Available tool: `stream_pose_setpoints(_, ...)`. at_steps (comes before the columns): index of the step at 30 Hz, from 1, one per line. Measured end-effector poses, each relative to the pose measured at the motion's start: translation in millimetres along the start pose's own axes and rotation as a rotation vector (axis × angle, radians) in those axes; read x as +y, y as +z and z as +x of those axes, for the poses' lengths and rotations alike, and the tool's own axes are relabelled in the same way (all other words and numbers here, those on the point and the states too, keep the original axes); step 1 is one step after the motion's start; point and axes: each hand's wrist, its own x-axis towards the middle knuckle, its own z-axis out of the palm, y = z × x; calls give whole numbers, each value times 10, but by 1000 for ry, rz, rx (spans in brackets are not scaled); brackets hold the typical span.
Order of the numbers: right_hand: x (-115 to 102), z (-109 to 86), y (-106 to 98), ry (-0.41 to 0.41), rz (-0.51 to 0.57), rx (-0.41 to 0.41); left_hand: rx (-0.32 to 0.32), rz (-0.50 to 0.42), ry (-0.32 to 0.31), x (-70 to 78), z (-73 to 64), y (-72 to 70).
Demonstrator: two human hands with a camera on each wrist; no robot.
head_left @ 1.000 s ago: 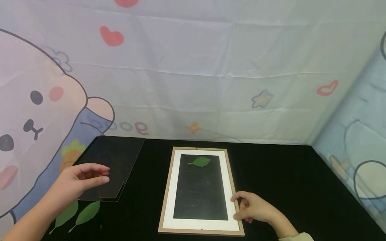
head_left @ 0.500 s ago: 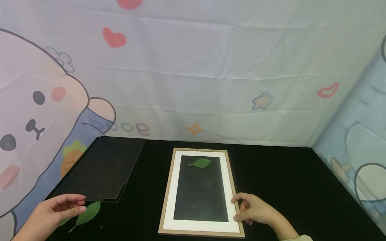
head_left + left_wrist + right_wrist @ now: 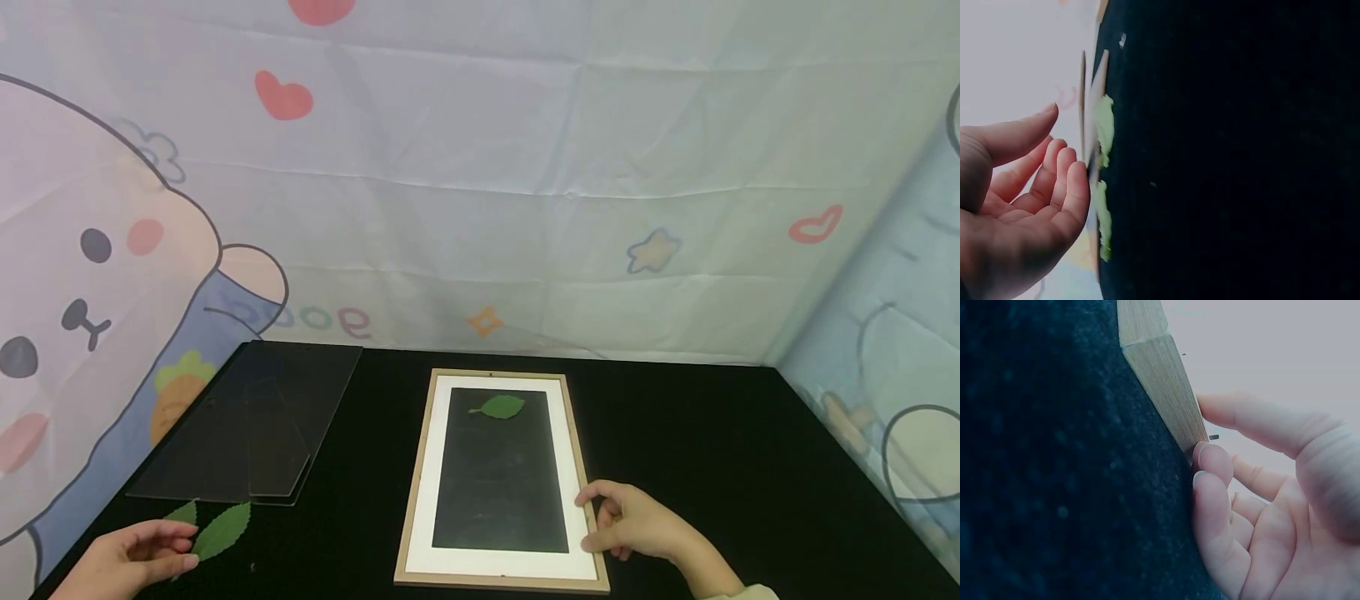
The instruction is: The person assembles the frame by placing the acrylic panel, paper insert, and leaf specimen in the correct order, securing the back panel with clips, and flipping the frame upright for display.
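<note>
A wooden picture frame with a white mat lies upright to my view on the black table, one green leaf near the top of its dark window. My right hand holds the frame's right side, thumb and fingertips at the wooden edge. At lower left, my left hand is beside two more green leaves, the nearer leaf and a partly hidden leaf. In the left wrist view the thumb and fingers are apart with nothing between them.
Transparent sheets lie overlapped at the table's back left, just behind the loose leaves. A printed cloth hangs along the back edge, and another cloth hangs at the right.
My left hand has moved down and toward me, from over the transparent sheets to beside the two loose leaves. The right hand stays at the frame's edge.
</note>
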Motion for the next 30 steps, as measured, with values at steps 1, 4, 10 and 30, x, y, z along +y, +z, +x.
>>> stream_pose_setpoints(1, 2, 0, 0, 0, 0, 0, 3, -1, -13, -34, 19, -5)
stream_pose_setpoints(4, 5, -1, -1, -2, 0, -2, -19, -19, -39, -93, 44, -11)
stream_pose_setpoints(10, 6, -4, -2, -8, 1, -6, -73, -44, -74, -139, 45, 0)
stream_pose_setpoints(30, -18, -16, -1, -17, -13, -10, -46, 26, -99, -281, 59, -21)
